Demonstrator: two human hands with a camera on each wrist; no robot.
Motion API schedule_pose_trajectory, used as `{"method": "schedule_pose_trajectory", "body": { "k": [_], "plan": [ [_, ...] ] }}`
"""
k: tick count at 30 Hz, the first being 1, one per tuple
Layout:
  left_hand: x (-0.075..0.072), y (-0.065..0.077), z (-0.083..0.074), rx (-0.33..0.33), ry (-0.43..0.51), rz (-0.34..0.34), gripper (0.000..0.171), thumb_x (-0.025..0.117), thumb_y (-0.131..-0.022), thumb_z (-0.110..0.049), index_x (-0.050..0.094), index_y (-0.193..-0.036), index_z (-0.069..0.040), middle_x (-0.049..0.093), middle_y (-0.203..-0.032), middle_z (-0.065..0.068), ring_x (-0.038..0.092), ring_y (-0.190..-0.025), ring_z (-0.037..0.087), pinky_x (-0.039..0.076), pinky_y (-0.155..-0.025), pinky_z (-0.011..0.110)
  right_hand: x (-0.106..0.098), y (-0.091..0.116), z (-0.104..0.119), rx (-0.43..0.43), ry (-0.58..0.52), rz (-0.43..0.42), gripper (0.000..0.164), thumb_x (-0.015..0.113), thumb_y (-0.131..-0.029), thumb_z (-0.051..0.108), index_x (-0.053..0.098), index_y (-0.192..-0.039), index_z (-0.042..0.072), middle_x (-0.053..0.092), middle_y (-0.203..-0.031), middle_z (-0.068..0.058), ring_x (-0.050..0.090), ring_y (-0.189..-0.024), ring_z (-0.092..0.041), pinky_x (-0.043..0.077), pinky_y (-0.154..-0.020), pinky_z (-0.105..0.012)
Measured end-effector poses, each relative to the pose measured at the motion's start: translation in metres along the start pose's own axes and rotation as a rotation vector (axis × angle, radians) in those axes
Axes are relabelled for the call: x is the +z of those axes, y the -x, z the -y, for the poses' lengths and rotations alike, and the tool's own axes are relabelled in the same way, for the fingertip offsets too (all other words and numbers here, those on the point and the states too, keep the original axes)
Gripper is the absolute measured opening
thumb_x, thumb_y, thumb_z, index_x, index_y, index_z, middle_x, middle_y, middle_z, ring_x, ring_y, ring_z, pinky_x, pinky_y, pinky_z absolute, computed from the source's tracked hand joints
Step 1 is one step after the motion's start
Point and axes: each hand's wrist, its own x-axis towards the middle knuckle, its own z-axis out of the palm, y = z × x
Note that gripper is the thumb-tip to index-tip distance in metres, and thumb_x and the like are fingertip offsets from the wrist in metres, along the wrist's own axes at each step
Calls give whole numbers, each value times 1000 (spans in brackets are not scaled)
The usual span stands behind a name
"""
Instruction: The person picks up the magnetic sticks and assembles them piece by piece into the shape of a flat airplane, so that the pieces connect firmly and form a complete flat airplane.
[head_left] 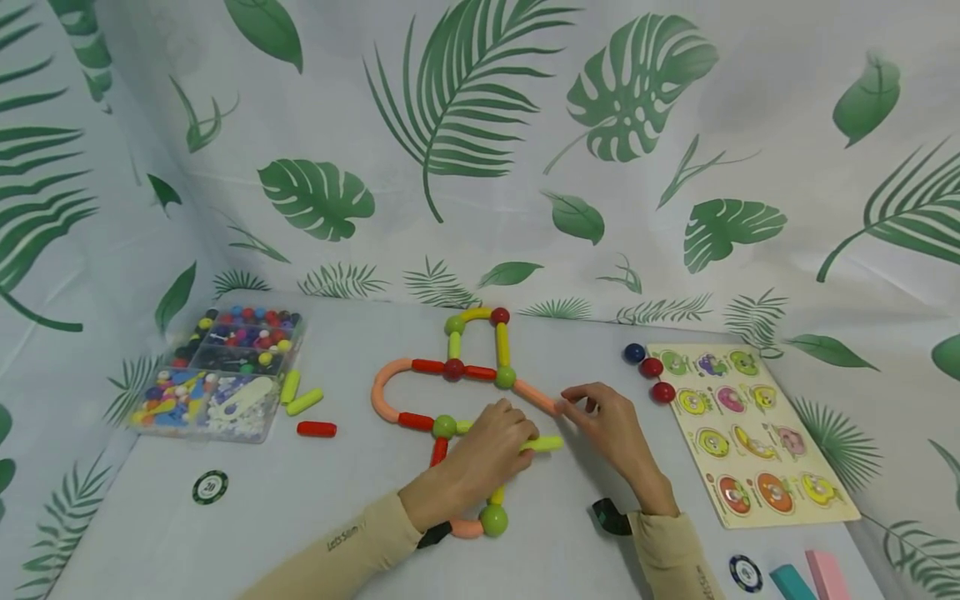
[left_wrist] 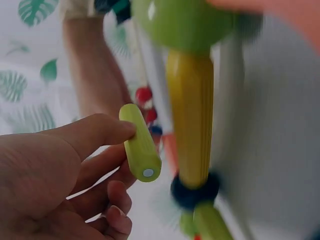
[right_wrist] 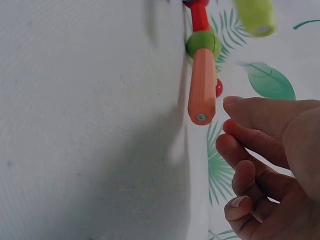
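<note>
Between thumb and fingers my left hand [head_left: 483, 450] pinches a light green magnetic rod [left_wrist: 141, 147], whose metal end faces the camera in the left wrist view. Its free end points right in the head view. My right hand [head_left: 611, 427] is beside the free end of a straight orange rod [right_wrist: 202, 85]; in the right wrist view a small gap separates the loosely bent fingers [right_wrist: 247, 105] from it. That rod joins a green ball [head_left: 506, 377] in a flat figure of magnetic rods and balls. Part of the figure, including a yellow rod [left_wrist: 190, 117], lies beneath my left hand.
Left, a compartment box [head_left: 258, 433] holds small colourful pieces, with loose green rods [head_left: 305, 402] and a red rod [head_left: 317, 429] beside it. Right are a fruit puzzle board [head_left: 750, 417], red and blue balls [head_left: 652, 367], a round chip [head_left: 746, 573] and pink and teal blocks [head_left: 827, 575].
</note>
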Motion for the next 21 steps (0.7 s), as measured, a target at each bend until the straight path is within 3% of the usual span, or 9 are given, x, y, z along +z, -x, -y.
{"method": "schedule_pose_trajectory", "body": {
  "k": [4,11,16,21],
  "plan": [
    [14,-3,-11,21,-37,46,15,79,-89,-23,78,-102,-16,74,-98,-6,57,-89,12,43,-77,20,0,0,0,8,2,-7,21,77,-91,24,76,-108,12,71,-97,-2,53,-81,-16,42,-64,-24],
    [30,-3,-16,-15,-50,140,15,80,-89,-26,77,-100,-16,73,-95,-6,54,-85,11,40,-73,19,0,0,-1,-6,-5,-21,20,78,-91,25,76,-107,12,71,-96,-2,52,-80,-15,41,-61,-23],
    [30,-2,-15,-8,-22,133,17,79,-89,-26,78,-101,-14,73,-96,-5,54,-85,11,40,-74,18,1,1,-1,-10,-7,-23,20,78,-90,23,76,-106,12,71,-95,-2,52,-79,-15,41,-61,-23],
    [19,4,-8,-13,14,103,21,77,-91,-26,77,-108,-14,74,-104,-5,57,-93,12,45,-81,20,1,1,0,-19,-6,-24,19,78,-90,20,77,-106,12,71,-95,-1,53,-80,-15,42,-63,-24]
  ]
}}
